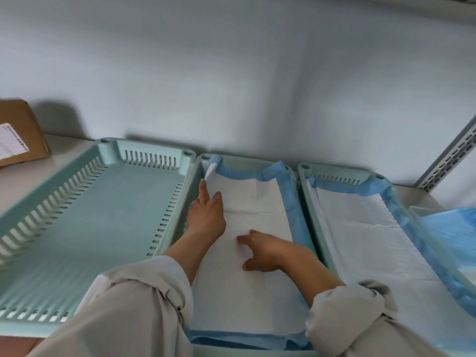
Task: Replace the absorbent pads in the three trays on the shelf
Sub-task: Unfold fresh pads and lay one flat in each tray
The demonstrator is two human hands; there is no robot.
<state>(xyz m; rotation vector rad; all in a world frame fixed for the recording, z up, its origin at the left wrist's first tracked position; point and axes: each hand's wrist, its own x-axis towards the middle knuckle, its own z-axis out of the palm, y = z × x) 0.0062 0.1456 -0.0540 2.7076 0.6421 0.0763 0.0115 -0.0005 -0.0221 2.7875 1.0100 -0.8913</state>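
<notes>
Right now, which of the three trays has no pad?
The left tray: bare green floor. The middle tray and right tray each hold a white, blue-edged pad.

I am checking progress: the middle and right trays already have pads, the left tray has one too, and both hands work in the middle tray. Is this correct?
Not entirely. In the head view the left tray is bare, with no pad in it. The rest holds: the middle tray and right tray are lined, and the left hand and right hand rest on the middle pad.
</notes>
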